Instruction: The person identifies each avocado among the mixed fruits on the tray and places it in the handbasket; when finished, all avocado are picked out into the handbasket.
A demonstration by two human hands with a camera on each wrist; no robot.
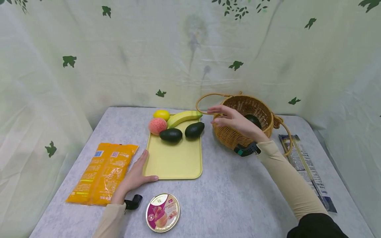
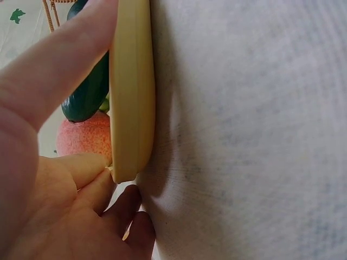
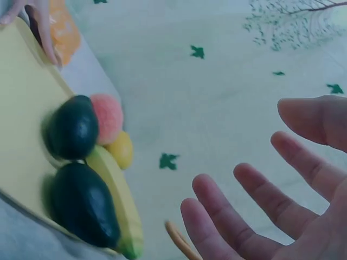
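Note:
My left hand (image 1: 135,175) rests against the near left corner of a yellow tray (image 1: 175,165), thumb along the front edge and fingers along the left side. On the tray's far part lie two dark green avocados (image 1: 171,135), a banana (image 1: 184,118), a pink peach-like fruit (image 1: 157,126) and a yellow lemon (image 1: 161,114). My right hand (image 1: 230,119) is held with spread fingers over the left side of a wicker basket (image 1: 229,137), holding nothing. Inside the basket a dark green fruit (image 1: 253,121) shows partly; my right hand and arm hide some of the basket.
An orange packet (image 1: 102,175) lies left of the tray. A round tin (image 1: 162,213) with a fruit picture sits near the front. A flat printed package (image 1: 309,172) lies on the right, partly under the basket's handle (image 1: 287,135). A leaf-patterned curtain (image 1: 134,66) hangs behind the table.

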